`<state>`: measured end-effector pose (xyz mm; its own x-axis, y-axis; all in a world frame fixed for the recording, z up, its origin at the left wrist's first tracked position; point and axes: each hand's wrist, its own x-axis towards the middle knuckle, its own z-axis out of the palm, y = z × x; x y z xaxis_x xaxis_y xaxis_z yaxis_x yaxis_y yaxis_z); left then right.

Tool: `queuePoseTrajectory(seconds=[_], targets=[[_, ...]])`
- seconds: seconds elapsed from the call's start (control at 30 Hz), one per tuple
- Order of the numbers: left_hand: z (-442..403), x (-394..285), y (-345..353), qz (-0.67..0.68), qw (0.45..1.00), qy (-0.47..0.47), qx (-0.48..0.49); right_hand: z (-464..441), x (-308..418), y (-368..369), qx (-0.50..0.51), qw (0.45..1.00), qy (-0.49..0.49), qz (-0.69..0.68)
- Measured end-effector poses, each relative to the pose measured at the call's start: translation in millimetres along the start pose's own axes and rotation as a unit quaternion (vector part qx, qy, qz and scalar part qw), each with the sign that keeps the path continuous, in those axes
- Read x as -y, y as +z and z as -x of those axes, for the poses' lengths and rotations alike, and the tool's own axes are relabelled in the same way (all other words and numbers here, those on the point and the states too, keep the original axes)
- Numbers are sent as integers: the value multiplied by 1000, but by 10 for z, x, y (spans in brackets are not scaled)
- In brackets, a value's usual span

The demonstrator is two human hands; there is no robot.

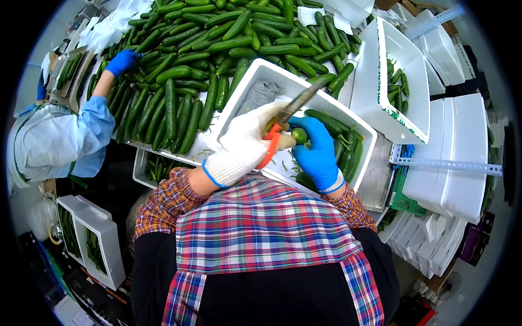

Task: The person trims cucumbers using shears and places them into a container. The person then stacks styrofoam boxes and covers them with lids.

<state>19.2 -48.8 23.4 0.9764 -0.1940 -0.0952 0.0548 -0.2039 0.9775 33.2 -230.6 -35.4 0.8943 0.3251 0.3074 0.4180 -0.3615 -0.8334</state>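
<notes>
My left hand (244,138), in a white knit glove, is closed around scissors (271,144) with orange-red handles. Their blades point up and to the right. My right hand (317,152), in a blue glove, grips a cucumber (299,135) whose end shows beside the thumb; the rest is mostly hidden. Both hands are over a white foam box (363,127). More cucumbers (348,146) lie along its right side, with small stem bits scattered on its floor. A grey cloth (262,96) is bunched in its far left corner.
A large heap of cucumbers (217,43) covers the table beyond the box. To the left, a co-worker's blue-gloved hand (122,62) touches the heap. A tilted foam box (389,81) with cucumbers stands at right, above a green crate (410,190). Stacked white boxes (448,157) are farther right.
</notes>
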Motion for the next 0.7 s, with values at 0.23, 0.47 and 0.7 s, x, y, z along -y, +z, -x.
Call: queuePoseTrajectory(seconds=[0.23,0.47,0.7], targets=[[-75,363,50,182,979,-79,-55,-92,-26,-53,82,975,135,-158],[118,831,-123,129,985,-52,-103,-1134,-534,-106,-27,673,287,-681],[105,874,-163,240,963,-48,-115,-1582,-345,-494,175,783,229,-551]])
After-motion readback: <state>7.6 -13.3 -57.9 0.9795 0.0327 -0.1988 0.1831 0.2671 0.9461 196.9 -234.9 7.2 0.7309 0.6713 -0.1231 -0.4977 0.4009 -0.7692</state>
